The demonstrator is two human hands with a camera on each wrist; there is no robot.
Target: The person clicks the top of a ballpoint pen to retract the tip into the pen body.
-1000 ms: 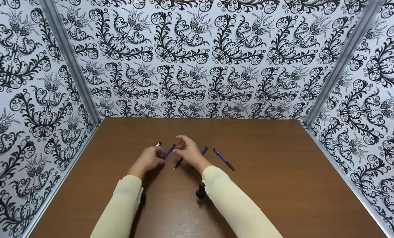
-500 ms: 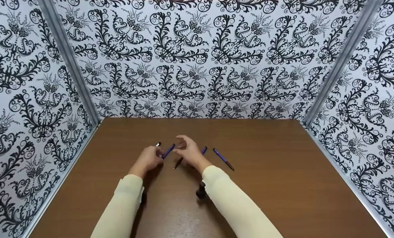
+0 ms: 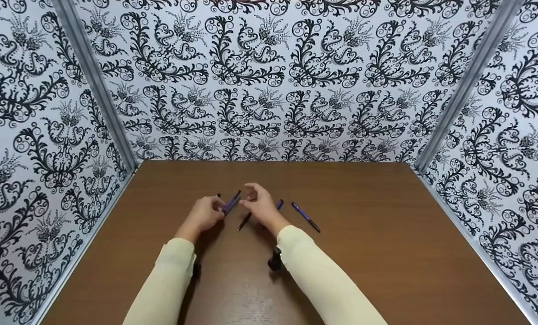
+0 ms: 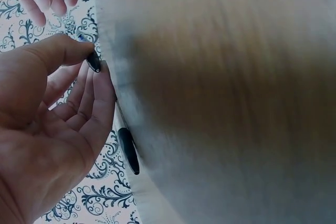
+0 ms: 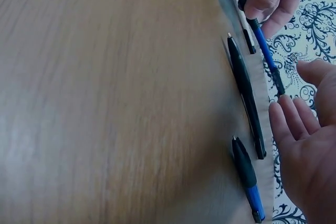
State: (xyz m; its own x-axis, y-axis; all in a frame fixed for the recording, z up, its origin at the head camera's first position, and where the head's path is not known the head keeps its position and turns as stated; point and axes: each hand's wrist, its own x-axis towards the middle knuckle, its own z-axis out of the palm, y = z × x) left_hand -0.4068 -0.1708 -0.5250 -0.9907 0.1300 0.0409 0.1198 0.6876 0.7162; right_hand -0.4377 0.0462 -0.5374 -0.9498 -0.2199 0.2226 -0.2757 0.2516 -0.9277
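In the head view my left hand (image 3: 204,211) pinches a blue pen (image 3: 233,200) with black ends, tilted up off the table. Its dark tip pokes out between thumb and fingers in the left wrist view. My right hand (image 3: 263,205) is held loosely open beside the pen's far end. In the right wrist view its fingertips (image 5: 284,103) are very near that end; whether they touch I cannot tell. Beneath the right hand lies a second pen (image 3: 246,220), partly hidden. A third, blue pen (image 3: 305,216) lies to its right.
Behind the left hand, a white and black pen (image 5: 249,38) lies on the brown table (image 3: 364,262), mostly hidden in the head view. Patterned walls (image 3: 269,90) enclose the table's back and sides. A dark wrist device (image 3: 274,262) hangs below the right sleeve.
The held pen has risen a little, its far end moving up and away. My right hand has shifted slightly right and away from me. The pens on the table have stayed put.
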